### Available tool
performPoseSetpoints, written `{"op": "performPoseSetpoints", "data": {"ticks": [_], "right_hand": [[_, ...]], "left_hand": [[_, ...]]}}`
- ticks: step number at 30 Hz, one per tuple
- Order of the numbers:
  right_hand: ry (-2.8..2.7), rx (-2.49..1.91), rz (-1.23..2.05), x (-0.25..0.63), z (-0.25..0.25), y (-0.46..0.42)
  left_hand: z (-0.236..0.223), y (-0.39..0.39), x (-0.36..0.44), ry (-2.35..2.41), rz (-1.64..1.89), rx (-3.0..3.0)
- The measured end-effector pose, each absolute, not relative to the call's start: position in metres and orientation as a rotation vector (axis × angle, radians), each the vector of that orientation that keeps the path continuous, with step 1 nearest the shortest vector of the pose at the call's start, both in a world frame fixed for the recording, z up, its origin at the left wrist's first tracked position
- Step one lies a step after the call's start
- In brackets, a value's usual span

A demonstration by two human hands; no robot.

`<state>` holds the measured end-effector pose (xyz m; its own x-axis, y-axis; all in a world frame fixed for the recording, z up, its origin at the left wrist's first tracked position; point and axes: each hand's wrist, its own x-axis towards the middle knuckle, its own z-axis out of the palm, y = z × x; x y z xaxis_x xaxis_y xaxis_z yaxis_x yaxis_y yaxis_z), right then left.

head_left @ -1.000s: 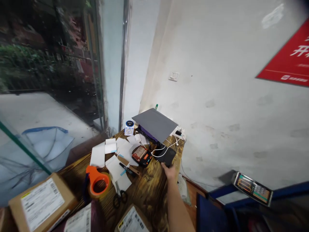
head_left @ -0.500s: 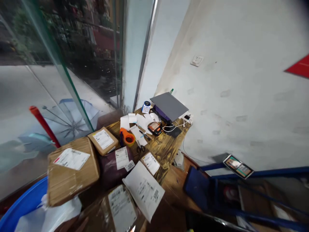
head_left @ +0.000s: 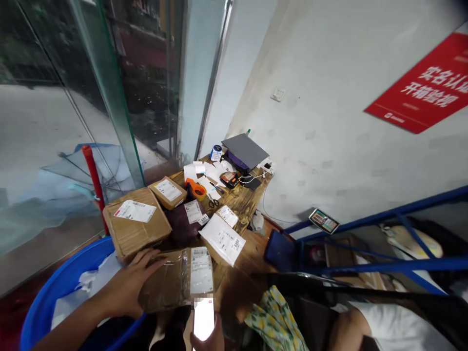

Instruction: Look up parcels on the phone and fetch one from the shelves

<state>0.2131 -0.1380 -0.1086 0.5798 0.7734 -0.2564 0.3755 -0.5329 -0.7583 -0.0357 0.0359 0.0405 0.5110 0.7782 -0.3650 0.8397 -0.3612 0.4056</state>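
My left hand [head_left: 133, 282] grips the left end of a taped cardboard box [head_left: 164, 282], its fingers over the far edge. A white shipping label [head_left: 201, 270] covers the box's right part. At the bottom centre, my right hand [head_left: 212, 334] holds a phone [head_left: 204, 319] upright with its bright screen towards me, just below the label. Beyond the box lie a white mailer bag [head_left: 224, 239], a dark purple parcel [head_left: 183, 222], a larger cardboard box [head_left: 135, 229] and a small labelled box [head_left: 168, 192].
On the wooden table [head_left: 248, 200] lie an orange tape dispenser [head_left: 196, 189], scissors [head_left: 213, 202], papers and a handheld device [head_left: 229, 179]. A blue tub [head_left: 44, 302] stands at left. A blue metal rack [head_left: 373, 265] is on the right, with part of a person in white [head_left: 398, 326] below it.
The view has shifted, bringing the red wall sign further in. My left hand now shows on the taped box, which sits more level, and the phone in my right hand has come into view.
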Motion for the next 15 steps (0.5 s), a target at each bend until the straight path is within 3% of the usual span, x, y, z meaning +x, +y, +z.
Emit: {"op": "performPoseSetpoints", "data": {"ticks": [9,15], "right_hand": [[-0.425,-1.647,1.352,0.215,-0.109,-0.154],[-0.210,-1.487,1.349,0.254,-0.083,-0.201]], "left_hand": [[0.035,0.033,-0.033,1.342,-0.122,2.328],[0.026,0.030,-0.040,1.335,-0.076,2.358]]}}
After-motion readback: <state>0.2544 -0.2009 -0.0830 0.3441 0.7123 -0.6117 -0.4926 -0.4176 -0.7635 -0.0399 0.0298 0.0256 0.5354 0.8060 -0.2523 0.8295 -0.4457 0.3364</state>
